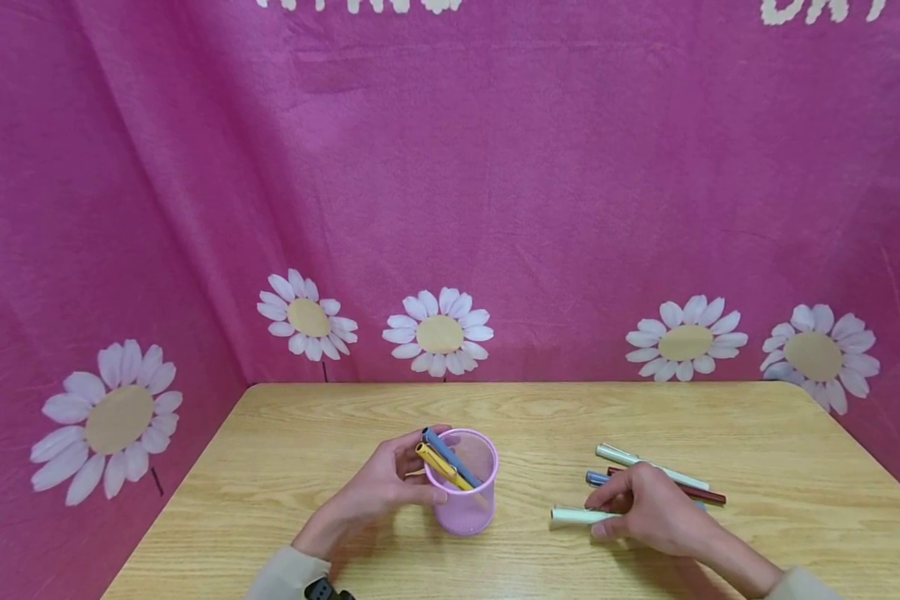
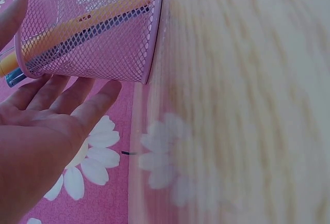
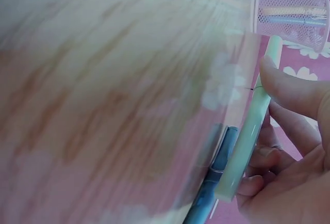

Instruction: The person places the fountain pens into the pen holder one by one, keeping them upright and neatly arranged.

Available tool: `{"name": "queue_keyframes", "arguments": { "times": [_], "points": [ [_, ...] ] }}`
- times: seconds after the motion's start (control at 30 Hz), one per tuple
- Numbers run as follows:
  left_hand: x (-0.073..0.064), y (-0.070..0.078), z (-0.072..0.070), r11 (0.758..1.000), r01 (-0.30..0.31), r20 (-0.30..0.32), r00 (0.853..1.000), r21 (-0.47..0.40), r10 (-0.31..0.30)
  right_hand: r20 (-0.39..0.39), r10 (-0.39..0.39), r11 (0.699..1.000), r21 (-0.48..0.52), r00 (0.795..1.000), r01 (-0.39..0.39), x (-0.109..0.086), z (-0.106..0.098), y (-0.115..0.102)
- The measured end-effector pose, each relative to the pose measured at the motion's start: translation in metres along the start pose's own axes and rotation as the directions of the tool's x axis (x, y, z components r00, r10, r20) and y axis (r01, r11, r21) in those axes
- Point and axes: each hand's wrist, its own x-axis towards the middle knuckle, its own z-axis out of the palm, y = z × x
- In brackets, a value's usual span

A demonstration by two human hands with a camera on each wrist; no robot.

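Observation:
My left hand (image 1: 381,482) steadies a pink mesh pen cup (image 1: 467,510), thumb on the near side and fingers on the far side. The cup stands upright on the table, and inside it lean a yellow pen (image 1: 442,467) and a dark blue pen (image 1: 456,457). To the right of the cup, my right hand (image 1: 651,510) pinches a mint green pen (image 3: 244,140) between thumb and fingers. In the right wrist view a blue pen (image 3: 212,182) lies on the table just beyond the held one.
Beyond my right hand lie a pale green pen (image 1: 686,479), a dark red pen (image 1: 711,497) and a blue pen (image 1: 597,478), close together and partly covered by the hand. The wooden table (image 1: 525,417) meets a pink flowered cloth (image 1: 540,208) at the back and sides.

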Motion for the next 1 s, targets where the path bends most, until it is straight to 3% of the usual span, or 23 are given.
{"name": "queue_keyframes", "arguments": {
  "times": [0.33, 1.0],
  "points": [
    [0.0, -0.001, 0.0, 1.0, -0.03, 0.007, 1.0, -0.001, 0.03, -0.004, 0.038, 0.999, 0.006, 0.999, -0.038, 0.0, -0.004, -0.011],
    [0.001, -0.001, 0.0, 1.0, -0.014, 0.007, 1.0, -0.008, 0.015, -0.068, -0.012, 1.0, -0.023, 0.998, 0.01, 0.004, -0.006, -0.03]
  ]
}}
